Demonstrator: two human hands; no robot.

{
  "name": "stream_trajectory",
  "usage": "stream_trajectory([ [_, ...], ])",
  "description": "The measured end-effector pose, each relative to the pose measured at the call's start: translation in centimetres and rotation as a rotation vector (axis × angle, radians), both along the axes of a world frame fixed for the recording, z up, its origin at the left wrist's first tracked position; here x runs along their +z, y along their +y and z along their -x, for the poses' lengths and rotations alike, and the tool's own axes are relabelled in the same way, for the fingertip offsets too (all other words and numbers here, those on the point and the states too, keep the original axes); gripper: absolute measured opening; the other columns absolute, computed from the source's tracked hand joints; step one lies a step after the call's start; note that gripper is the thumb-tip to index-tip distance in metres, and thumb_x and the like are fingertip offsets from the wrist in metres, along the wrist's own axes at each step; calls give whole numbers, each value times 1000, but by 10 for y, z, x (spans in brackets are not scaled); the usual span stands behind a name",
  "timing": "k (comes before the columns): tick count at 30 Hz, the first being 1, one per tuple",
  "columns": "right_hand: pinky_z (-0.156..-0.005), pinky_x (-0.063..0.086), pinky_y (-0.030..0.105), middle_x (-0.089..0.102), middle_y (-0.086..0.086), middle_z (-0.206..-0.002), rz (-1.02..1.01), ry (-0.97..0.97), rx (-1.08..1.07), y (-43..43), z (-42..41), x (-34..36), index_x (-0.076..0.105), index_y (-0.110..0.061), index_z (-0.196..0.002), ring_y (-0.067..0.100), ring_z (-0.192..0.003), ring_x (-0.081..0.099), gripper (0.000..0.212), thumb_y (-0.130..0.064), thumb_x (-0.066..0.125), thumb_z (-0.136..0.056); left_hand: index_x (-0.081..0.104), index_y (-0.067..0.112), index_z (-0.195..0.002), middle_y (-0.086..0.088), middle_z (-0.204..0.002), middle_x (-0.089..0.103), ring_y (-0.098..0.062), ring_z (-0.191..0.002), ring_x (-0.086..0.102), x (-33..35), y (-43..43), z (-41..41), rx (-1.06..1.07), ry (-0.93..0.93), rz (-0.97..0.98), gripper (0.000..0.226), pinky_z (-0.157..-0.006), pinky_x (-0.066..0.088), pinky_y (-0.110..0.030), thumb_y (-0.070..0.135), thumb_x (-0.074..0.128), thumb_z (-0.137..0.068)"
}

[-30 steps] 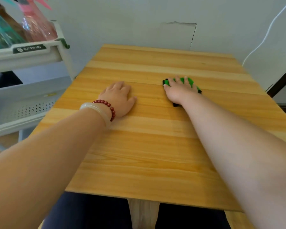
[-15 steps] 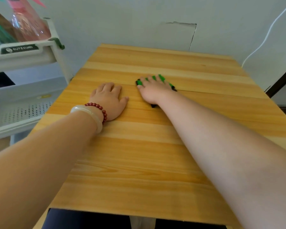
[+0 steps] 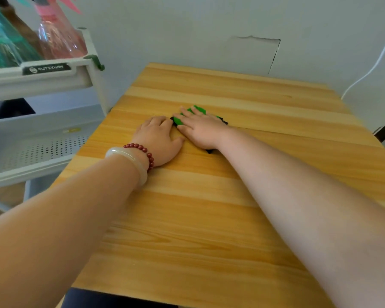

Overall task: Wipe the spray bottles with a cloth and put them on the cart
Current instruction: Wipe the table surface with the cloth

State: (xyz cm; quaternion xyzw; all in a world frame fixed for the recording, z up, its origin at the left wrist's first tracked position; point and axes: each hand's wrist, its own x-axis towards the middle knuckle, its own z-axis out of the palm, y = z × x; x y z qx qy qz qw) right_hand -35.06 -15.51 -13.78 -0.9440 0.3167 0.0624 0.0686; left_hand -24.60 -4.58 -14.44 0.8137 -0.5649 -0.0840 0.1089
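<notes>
both hands flat on wooden table [image 3: 209, 218]; right hand [image 3: 201, 130] presses green cloth [image 3: 178, 120], left hand [image 3: 159, 141] just beside it; cart [image 3: 53, 78] with spray bottles [image 3: 58, 38] beyond left hand.

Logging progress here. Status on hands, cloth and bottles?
Left hand flat on table, empty. Right hand pressing green cloth. Spray bottles on cart top shelf.

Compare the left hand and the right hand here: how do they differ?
The left hand lies flat on the bare wooden table; the right hand presses flat on a green cloth. The left wrist wears a pale bangle and a red bead bracelet; the right wrist is bare. The left hand is nearer the cart. Both are palm down, fingers straight, side by side.
</notes>
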Motion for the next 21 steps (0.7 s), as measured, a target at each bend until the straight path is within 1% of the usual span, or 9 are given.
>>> stream_trajectory([
  [3,-122,5,38,1,2,-166,23,-5,-144,-21,17,2,12,-27,-158,24,-153,2,51,-40,17,-108,17,16,-158,-3,-165,13,-24,-151,15,9,8,-10,17,73,-40,73,-120,18,-38,46,47,-99],
  [5,-123,5,41,1,3,-166,40,-11,-337,-32,27,1,9,-26,-158,25,-153,2,52,-39,14,-108,17,16,-158,-3,-166,10,-25,-152,12,13,14,-27,46,1,-91,75,-122,16,-41,53,44,-99],
  [7,-123,4,44,-1,3,-166,56,-15,-428,-31,19,-3,6,-26,-158,26,-153,0,52,-38,13,-108,18,15,-158,-4,-166,10,-25,-152,11,13,19,-45,90,-55,-135,79,-124,15,-44,62,38,-97],
  [9,-123,4,44,0,3,-166,55,-37,-364,-16,-4,-3,9,-26,-158,27,-153,1,51,-36,15,-108,18,14,-158,-5,-166,11,-25,-152,11,10,21,-55,114,-78,-159,87,-124,14,-43,71,33,-94],
  [12,-123,6,38,8,1,-166,36,-82,-54,12,-33,-5,19,-27,-157,25,-153,5,48,-31,20,-109,17,14,-158,-6,-166,13,-25,-152,12,2,21,-55,135,-87,-132,91,-124,12,-42,75,30,-91],
  [14,-122,7,34,12,0,-165,-32,-130,44,11,-35,-5,26,-26,-155,21,-152,7,46,-25,25,-109,17,14,-158,-7,-166,12,-25,-152,12,1,20,-54,133,-91,-111,91,-124,12,-41,74,30,-91],
  [16,-122,11,32,16,1,-164,-72,-187,-21,-6,-27,-3,31,-24,-153,20,-152,10,46,-17,30,-108,16,14,-158,-7,-166,12,-26,-152,12,1,21,-55,124,-91,-111,90,-124,11,-42,74,30,-92],
  [19,-121,14,33,15,1,-164,-14,-179,-272,-27,-24,-2,29,-22,-154,22,-152,11,54,-3,30,-104,15,15,-158,-6,-166,11,-25,-153,11,1,22,-56,121,-99,-123,91,-124,10,-42,75,29,-91],
  [21,-121,14,32,17,1,-164,-6,-232,-249,-17,-36,-3,31,-21,-154,22,-152,13,56,0,31,-102,17,15,-158,-6,-166,12,-25,-152,11,0,21,-57,124,-106,-113,90,-124,11,-42,75,29,-91],
])
